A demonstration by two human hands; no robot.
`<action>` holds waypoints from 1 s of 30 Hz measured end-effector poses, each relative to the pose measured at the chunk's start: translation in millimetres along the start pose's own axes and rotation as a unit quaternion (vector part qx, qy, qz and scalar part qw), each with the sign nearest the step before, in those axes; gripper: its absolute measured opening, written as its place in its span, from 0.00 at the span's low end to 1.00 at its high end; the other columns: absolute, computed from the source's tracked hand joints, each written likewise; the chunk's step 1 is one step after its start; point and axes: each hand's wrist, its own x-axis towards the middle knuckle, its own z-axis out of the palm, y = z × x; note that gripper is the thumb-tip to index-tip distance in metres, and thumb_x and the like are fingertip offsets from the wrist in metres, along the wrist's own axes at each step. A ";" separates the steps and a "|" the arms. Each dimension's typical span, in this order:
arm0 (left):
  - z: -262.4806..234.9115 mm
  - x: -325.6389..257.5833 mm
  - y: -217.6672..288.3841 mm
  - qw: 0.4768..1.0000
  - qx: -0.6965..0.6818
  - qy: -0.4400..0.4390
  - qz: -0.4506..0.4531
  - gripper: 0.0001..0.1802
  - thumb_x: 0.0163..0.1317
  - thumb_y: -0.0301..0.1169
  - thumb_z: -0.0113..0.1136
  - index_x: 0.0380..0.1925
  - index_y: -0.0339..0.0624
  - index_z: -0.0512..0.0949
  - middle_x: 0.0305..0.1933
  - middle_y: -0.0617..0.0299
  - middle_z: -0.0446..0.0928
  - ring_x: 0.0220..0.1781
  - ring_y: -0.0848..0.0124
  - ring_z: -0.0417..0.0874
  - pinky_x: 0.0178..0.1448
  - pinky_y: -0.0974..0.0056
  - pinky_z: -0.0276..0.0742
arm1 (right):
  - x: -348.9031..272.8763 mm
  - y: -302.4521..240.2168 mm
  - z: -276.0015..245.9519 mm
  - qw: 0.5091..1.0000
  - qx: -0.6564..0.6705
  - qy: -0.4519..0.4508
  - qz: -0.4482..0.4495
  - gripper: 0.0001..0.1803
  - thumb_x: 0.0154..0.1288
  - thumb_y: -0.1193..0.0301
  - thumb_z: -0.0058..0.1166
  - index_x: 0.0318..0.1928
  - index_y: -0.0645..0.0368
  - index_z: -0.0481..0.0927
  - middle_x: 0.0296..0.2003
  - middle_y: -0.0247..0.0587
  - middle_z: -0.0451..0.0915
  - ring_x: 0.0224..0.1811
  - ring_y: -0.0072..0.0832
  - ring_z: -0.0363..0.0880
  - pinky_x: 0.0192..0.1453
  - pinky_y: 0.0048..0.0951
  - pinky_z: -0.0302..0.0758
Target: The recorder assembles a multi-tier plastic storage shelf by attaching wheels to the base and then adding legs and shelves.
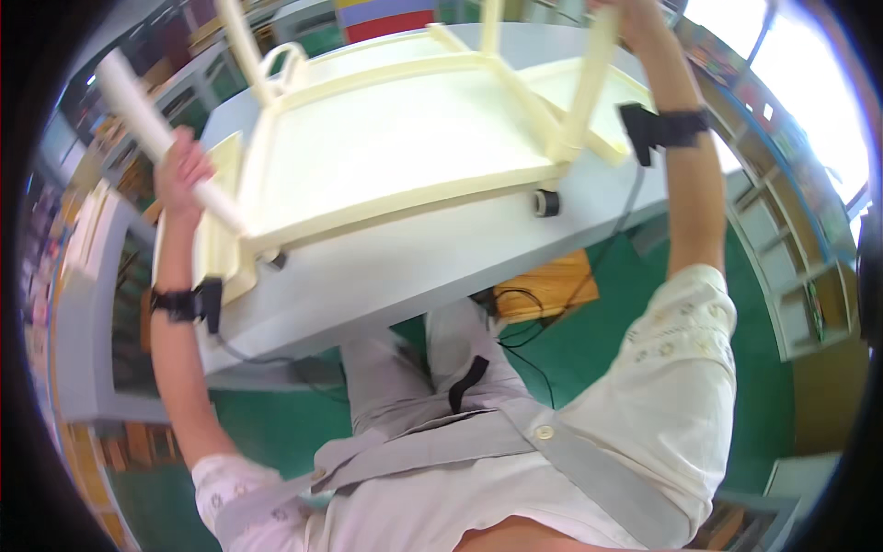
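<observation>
On the left, the left hand [181,175] is closed around the left front post [129,87], which leans outward. One cream side panel [241,262] lies near its lower end. In the middle, the cream plastic trolley base [377,129] is on the grey surface [386,267], its posts pointing up, with a black caster [546,202] under its near right corner. Because of the wheels, I think uneven pushing could make the base roll toward the near edge and drop. If the left post is not seated well, a sideways pull could free it. At the right, the right hand [635,23] is at the upper end of the right front post [589,83]; the picture cuts it, so I cannot tell how firmly it grips. A dark cable [633,204] hangs from the right wrist strap [676,129] and might catch on the caster.
</observation>
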 end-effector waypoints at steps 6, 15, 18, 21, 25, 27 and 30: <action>39.2 0.0 -4.0 0.974 -0.023 -0.223 -0.043 0.12 0.61 0.33 0.44 0.20 0.50 0.56 0.10 0.76 0.51 0.09 0.86 0.51 0.21 0.79 0.54 | 10.3 -2.9 -33.5 0.974 0.127 -0.162 0.094 0.04 0.59 0.70 0.45 0.29 0.54 0.66 0.12 0.22 0.58 0.09 0.12 0.55 0.14 0.16 0.58; 28.6 -3.6 -4.4 0.991 -0.024 -0.132 -0.023 0.13 0.62 0.33 0.43 0.20 0.48 0.57 0.11 0.75 0.51 0.10 0.86 0.51 0.20 0.79 0.54 | -2.4 -4.1 -20.4 0.986 0.100 -0.113 0.063 0.04 0.56 0.77 0.45 0.30 0.56 0.66 0.13 0.24 0.60 0.09 0.13 0.55 0.12 0.15 0.56; 31.5 -8.4 -11.0 0.998 0.010 -0.053 0.023 0.12 0.61 0.33 0.46 0.20 0.48 0.59 0.12 0.74 0.52 0.11 0.86 0.51 0.19 0.78 0.52 | -22.9 -15.0 -7.0 0.993 0.041 -0.111 -0.008 0.04 0.56 0.77 0.45 0.31 0.56 0.66 0.13 0.25 0.60 0.09 0.13 0.55 0.12 0.16 0.56; 49.2 -15.8 -12.6 0.990 0.101 0.070 0.066 0.11 0.61 0.32 0.48 0.20 0.47 0.62 0.13 0.73 0.53 0.11 0.85 0.51 0.19 0.77 0.50 | -32.8 -16.1 -8.0 0.997 0.024 -0.065 -0.037 0.04 0.55 0.77 0.46 0.31 0.56 0.66 0.13 0.26 0.61 0.09 0.14 0.56 0.12 0.18 0.57; 41.1 -15.2 -14.0 0.988 0.109 0.090 0.066 0.06 0.62 0.31 0.47 0.27 0.44 0.67 0.14 0.74 0.53 0.13 0.85 0.51 0.21 0.78 0.49 | -41.9 -19.8 -5.3 0.994 0.058 -0.070 -0.068 0.04 0.55 0.77 0.47 0.31 0.56 0.67 0.13 0.26 0.61 0.09 0.15 0.57 0.12 0.18 0.58; 42.1 -12.8 -14.8 0.988 0.112 0.092 0.058 0.07 0.62 0.31 0.47 0.25 0.45 0.65 0.14 0.74 0.53 0.12 0.86 0.51 0.21 0.78 0.49 | -43.4 -20.2 -2.4 0.996 0.016 -0.007 -0.086 0.04 0.55 0.76 0.47 0.30 0.56 0.67 0.13 0.26 0.61 0.10 0.16 0.57 0.12 0.18 0.57; 23.8 -5.4 -15.3 0.998 0.035 -0.057 0.004 0.10 0.62 0.33 0.46 0.23 0.46 0.62 0.12 0.74 0.52 0.11 0.87 0.52 0.19 0.80 0.51 | -24.9 -8.7 -13.5 0.993 -0.063 0.000 -0.098 0.04 0.55 0.75 0.47 0.29 0.57 0.67 0.13 0.26 0.61 0.10 0.16 0.57 0.14 0.18 0.60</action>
